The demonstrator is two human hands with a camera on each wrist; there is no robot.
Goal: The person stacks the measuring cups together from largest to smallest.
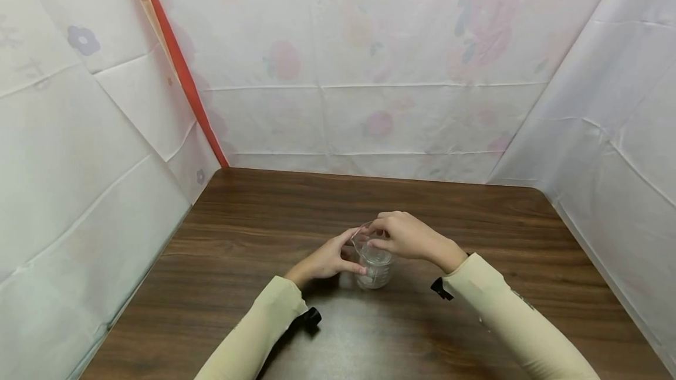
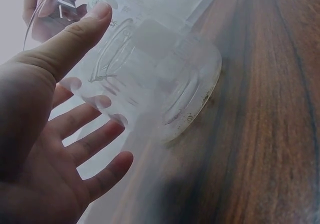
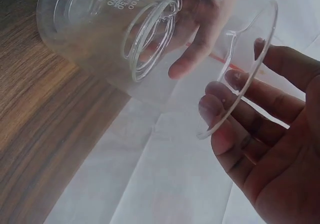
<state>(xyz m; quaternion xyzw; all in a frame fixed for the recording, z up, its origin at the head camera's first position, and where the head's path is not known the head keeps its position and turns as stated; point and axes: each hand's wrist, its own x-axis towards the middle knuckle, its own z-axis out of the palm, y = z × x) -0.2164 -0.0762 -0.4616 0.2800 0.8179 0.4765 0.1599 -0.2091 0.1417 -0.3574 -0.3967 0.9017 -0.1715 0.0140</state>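
A large clear glass beaker [image 1: 387, 276] stands on the table, with a smaller clear glass beaker [image 3: 159, 34] inside it. My left hand [image 1: 328, 258] holds the large beaker from its left side, thumb [image 2: 82, 37] along the near wall and fingers [image 2: 102, 136] spread around the far side. Over the mouth is my right hand [image 1: 404, 236]. Its bent fingertips [image 3: 220, 92] gather at the large beaker's rim [image 3: 260, 59] and reach past it into the opening, above the smaller beaker and apart from it. Nothing shows between these fingers.
The brown wood-grain table [image 1: 237, 239] reaches back to a white printed cloth [image 1: 338, 122]. More white cloth hangs at the left and right sides. A red strip [image 1: 182, 69] runs down the back left corner. Each sleeved wrist carries a small black camera [image 1: 311, 316].
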